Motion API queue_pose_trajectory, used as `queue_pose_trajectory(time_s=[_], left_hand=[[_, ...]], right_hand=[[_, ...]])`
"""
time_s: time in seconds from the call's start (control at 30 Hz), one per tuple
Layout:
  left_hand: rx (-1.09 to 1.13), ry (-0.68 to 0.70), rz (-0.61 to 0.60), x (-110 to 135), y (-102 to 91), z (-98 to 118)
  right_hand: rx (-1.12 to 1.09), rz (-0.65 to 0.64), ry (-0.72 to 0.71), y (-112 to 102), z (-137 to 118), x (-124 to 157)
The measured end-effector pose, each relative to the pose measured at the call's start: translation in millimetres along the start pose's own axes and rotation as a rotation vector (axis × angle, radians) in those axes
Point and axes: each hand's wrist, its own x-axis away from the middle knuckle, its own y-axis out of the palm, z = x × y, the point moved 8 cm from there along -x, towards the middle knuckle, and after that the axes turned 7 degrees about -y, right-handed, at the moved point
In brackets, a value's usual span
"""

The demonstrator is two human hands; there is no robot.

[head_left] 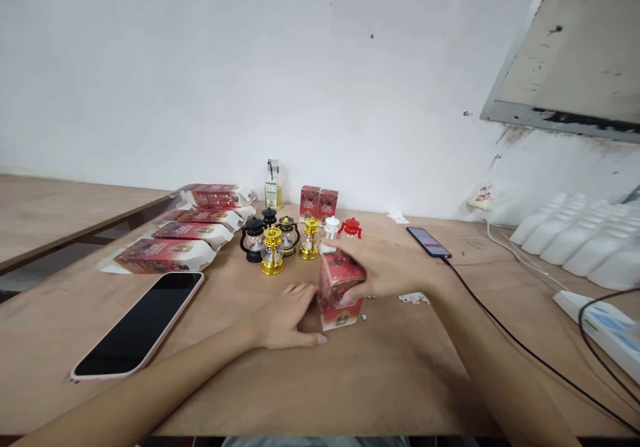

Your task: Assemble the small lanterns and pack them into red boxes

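Observation:
A small red printed carton [340,303] stands on the brown table in front of me, its top flap bent and blurred. My right hand [387,270], smeared by motion, grips the carton from the right, with the thumb across its front. To the left, my left hand [283,317] lies low by the table, thumb and fingers apart, the fingertips at the carton's side. Whether they press on it I cannot tell. Behind the carton stand several mini lanterns: gold [273,253], black [254,239], white [331,229] and red [351,227].
Unstanding red cartons [167,253] lie in a row at left, near a pink-cased phone [143,323]. Two upright cartons [319,201] and a bottle [273,190] stand near the wall. At right are a cabled phone [429,241], white plastic pieces [575,233] and a power strip [600,323].

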Motion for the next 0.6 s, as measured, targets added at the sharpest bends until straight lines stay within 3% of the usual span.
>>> queue_pose_trajectory(time_s=[0.1, 0.2, 0.3, 0.37, 0.47, 0.6], left_hand=[[-0.098, 0.068, -0.104, 4, 9.1, 5], [-0.088, 0.086, -0.103, 5, 10.2, 7], [-0.079, 0.076, -0.104, 4, 10.6, 6], [-0.085, 0.068, -0.107, 4, 10.9, 6], [-0.09, 0.07, -0.11, 4, 11.2, 6], [-0.105, 0.076, -0.118, 4, 11.4, 7]], right_hand=[[0.016, 0.26, 0.092, -53, 15, 24], [0.08, 0.653, 0.139, -109, 42, 47], [0.059, 0.87, 0.277, -128, 98, 45], [-0.02, 0.877, 0.402, -121, 142, 27], [-0.121, 0.639, 0.582, -88, 195, -13], [-0.166, 0.505, 0.623, -59, 219, -51]])
